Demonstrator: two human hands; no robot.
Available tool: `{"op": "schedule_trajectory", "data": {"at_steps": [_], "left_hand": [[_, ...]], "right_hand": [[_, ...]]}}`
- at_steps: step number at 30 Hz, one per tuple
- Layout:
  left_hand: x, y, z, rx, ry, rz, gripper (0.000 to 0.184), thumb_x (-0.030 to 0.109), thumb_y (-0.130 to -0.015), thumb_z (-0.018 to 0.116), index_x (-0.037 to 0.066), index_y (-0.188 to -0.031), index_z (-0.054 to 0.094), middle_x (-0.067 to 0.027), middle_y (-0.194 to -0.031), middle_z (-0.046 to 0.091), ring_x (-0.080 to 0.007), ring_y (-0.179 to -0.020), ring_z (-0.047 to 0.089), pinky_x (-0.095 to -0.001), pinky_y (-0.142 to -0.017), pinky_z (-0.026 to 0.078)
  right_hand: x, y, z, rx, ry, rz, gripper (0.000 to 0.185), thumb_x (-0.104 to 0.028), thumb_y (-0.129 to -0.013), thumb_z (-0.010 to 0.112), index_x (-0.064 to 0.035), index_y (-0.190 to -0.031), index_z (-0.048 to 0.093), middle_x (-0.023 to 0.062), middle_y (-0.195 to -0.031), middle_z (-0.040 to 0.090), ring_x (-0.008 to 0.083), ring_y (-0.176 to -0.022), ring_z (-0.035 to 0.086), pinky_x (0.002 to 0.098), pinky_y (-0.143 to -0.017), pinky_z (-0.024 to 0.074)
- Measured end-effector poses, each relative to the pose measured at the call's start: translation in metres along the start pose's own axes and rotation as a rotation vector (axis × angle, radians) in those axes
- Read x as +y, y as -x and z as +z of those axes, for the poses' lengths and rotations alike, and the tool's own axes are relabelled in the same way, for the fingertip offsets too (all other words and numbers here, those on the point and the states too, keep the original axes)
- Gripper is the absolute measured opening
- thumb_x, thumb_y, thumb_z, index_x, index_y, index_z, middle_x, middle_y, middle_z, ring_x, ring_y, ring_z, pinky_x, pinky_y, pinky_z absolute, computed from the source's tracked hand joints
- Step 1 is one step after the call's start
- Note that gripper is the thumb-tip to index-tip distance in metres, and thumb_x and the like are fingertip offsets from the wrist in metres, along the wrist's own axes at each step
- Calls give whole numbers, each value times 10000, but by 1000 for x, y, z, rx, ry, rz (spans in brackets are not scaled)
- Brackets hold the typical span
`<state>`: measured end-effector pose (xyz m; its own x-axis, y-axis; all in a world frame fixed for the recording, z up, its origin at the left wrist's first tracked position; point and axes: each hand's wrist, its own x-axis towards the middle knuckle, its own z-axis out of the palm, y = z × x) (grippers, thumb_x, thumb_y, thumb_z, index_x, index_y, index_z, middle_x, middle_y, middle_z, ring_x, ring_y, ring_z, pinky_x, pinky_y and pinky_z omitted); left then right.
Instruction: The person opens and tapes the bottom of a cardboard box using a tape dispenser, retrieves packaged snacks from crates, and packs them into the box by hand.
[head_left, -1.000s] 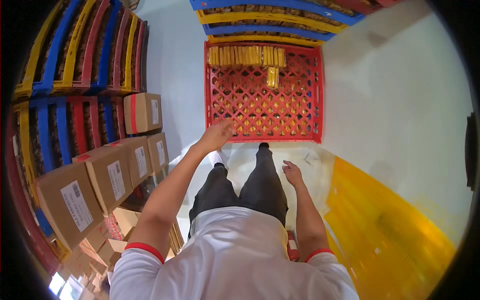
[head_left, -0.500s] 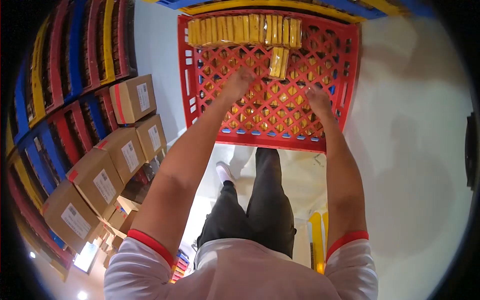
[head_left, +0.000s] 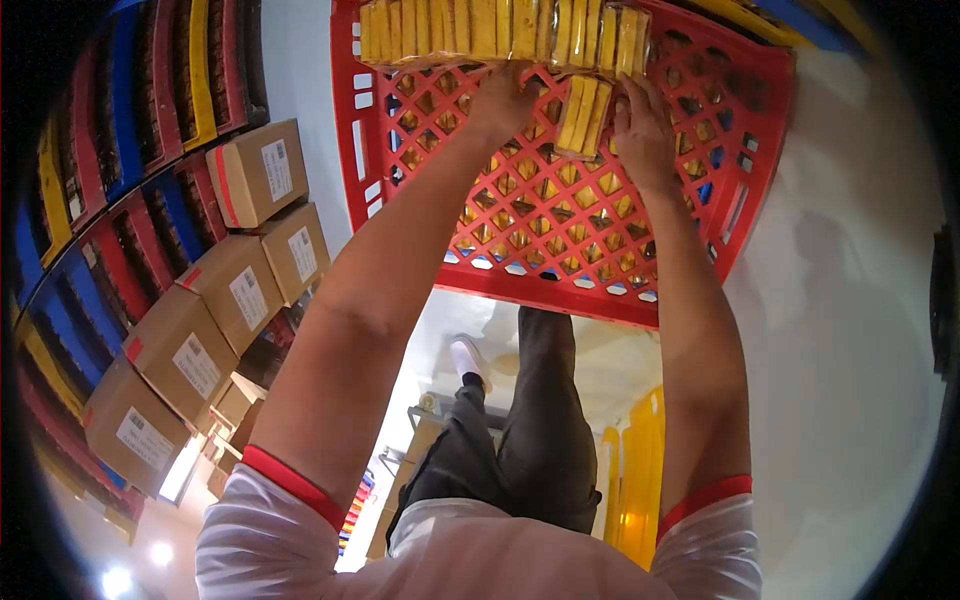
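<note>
A red plastic crate (head_left: 560, 292) with a lattice bottom is in front of me. Along its far side stands a row of clear-wrapped yellow packs (head_left: 455, 30). A smaller yellow pack (head_left: 583, 117) lies just below the right part of that row. My left hand (head_left: 507, 100) is at the near edge of the row, left of the small pack, its fingers partly hidden. To the right of the small pack, my right hand (head_left: 643, 125) has its fingers apart, reaching up toward the row's right end. Neither hand visibly holds anything.
Cardboard boxes (head_left: 257, 175) with white labels line the left side, beside stacked blue, yellow and red crates (head_left: 120, 90). More yellow and blue crates (head_left: 745, 22) are beyond the red crate. A yellow surface (head_left: 640, 480) shows at lower right.
The red crate appears larger and closer. Both hands have moved forward over it, from near its front edge to the yellow packs, one on each side of the small pack.
</note>
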<state>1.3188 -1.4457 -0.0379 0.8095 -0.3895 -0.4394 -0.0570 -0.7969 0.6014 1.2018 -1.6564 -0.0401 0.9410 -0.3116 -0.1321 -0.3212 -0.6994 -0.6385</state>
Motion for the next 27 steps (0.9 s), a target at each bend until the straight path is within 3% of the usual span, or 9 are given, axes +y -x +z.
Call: {"op": "schedule_trajectory", "data": {"at_steps": [9,15,17,18,20,23,24,26,27], "left_hand": [[10,4,22,-12,106,11,527,292,-1031,597,101,-1508,482,-214,-1378,642,-373,-1208,657,-477,-995,538],[0,29,1,-269,20,-137,493,218,-963,603,47,-1419,521,-216,-1410,601,-385,-1235,620,-487,-1012,520],[1,43,2,-300,-10,-152,544,208,-935,653,46,-1428,491,-253,-1441,555,-412,-1271,577,-509,-986,525],[1,49,6,-301,-2,-150,544,208,-935,653,46,-1428,491,-253,-1441,555,-412,-1271,577,-509,-986,525],[0,59,13,153,-26,-75,691,216,-904,715,31,-1491,401,-297,-1487,483,-441,-1334,512,-519,-998,516],[-2,46,37,260,20,-152,922,255,-857,783,1,-1572,259,-331,-1539,398,-462,-1382,456,-518,-1030,502],[-4,39,47,258,24,-154,922,255,-857,783,1,-1572,259,-331,-1539,398,-462,-1382,456,-518,-1030,502],[-12,24,65,299,118,-274,1093,318,-823,821,-50,-1599,144,-333,-1523,435,-461,-1379,472,-489,-1076,483],[-18,18,70,293,123,-281,1093,318,-823,821,-50,-1599,144,-333,-1523,435,-461,-1379,472,-489,-1076,483]], "right_hand": [[-18,-31,37,-207,168,-42,575,-209,-995,611,-85,-1532,448,135,-1636,349,351,-1461,412,537,-1188,372],[-24,-41,24,-230,468,54,591,-212,-984,615,-18,-1515,445,184,-1558,454,385,-1439,430,531,-1186,372],[-36,-50,17,-318,511,139,591,-244,-1029,570,-86,-1573,402,154,-1583,439,361,-1486,378,494,-1209,361],[-36,-51,21,-161,333,61,591,-244,-1027,577,-94,-1571,403,159,-1573,450,370,-1473,397,501,-1200,372],[-38,-58,34,-13,157,-19,591,-245,-1025,583,-101,-1569,404,163,-1564,462,380,-1460,417,508,-1191,384],[-52,-112,44,138,127,-93,595,-230,-1028,580,-130,-1582,388,190,-1568,455,390,-1441,442,506,-1175,403],[-69,-164,16,-600,42,312,695,-340,-1049,559,-194,-1632,210,155,-1659,211,424,-1500,322,515,-1177,404],[-99,-110,37,-342,270,367,856,-436,-1077,531,-271,-1678,-56,124,-1743,-98,457,-1544,235,505,-1149,442],[-95,-109,42,-350,276,369,856,-436,-1077,531,-271,-1678,-56,124,-1743,-98,457,-1544,235,505,-1149,442]]}}
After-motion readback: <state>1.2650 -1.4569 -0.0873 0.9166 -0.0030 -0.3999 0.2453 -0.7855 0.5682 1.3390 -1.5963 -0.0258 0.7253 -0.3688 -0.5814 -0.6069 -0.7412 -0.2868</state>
